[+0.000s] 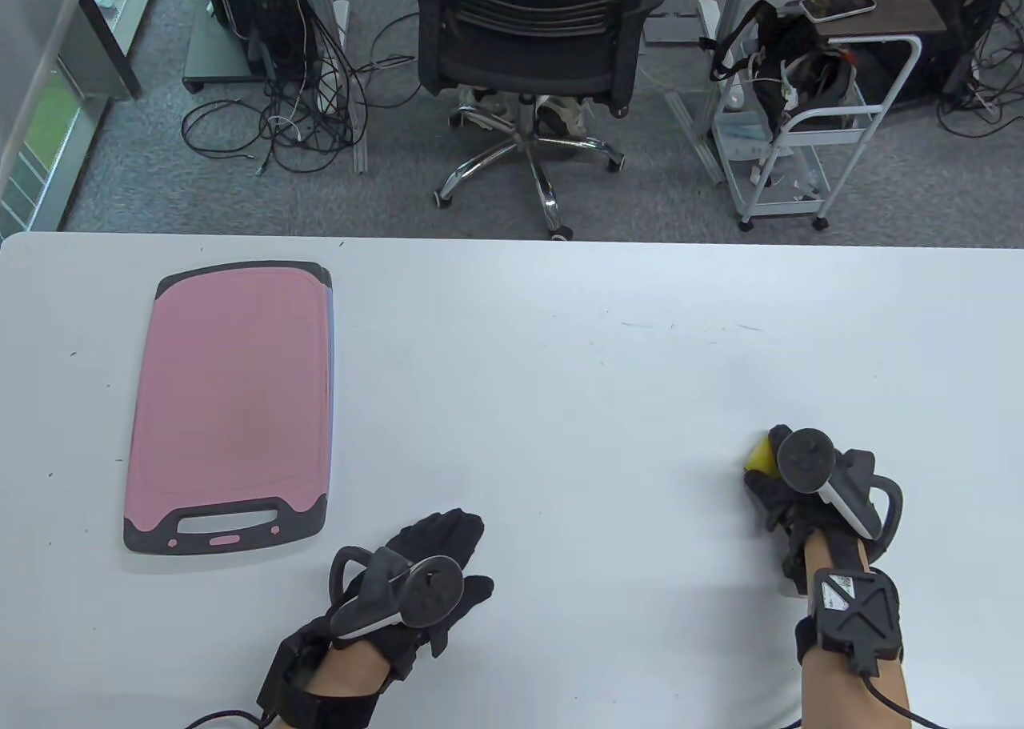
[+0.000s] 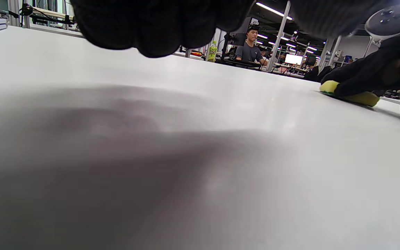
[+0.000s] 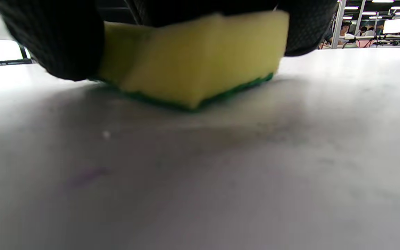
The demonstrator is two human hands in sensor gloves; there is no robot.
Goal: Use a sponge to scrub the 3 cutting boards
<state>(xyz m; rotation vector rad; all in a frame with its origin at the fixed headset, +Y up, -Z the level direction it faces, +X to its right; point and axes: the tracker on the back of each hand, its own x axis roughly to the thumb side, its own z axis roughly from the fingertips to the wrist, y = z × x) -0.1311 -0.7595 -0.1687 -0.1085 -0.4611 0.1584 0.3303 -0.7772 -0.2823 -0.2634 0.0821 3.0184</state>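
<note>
One stack of cutting boards (image 1: 228,405), pink on top, lies at the table's (image 1: 560,345) far left. Right hand (image 1: 788,489) has its fingers (image 3: 50,41) clamped on the sponge (image 3: 193,59), resting on the table. Left hand (image 1: 424,577) lies flat, fingers relaxed. Scrubbing appears not yet begun; next, the sponge must cross to the boards.

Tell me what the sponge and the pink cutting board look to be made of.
Sponge: soft yellow foam, matte, with a thin dark green layer underneath, likely an abrasive scouring pad. Pink cutting board: probably rigid plastic, smooth with a matte sheen; its dark grey corners and handle end look like rubbery trim, though that is uncertain.
</note>
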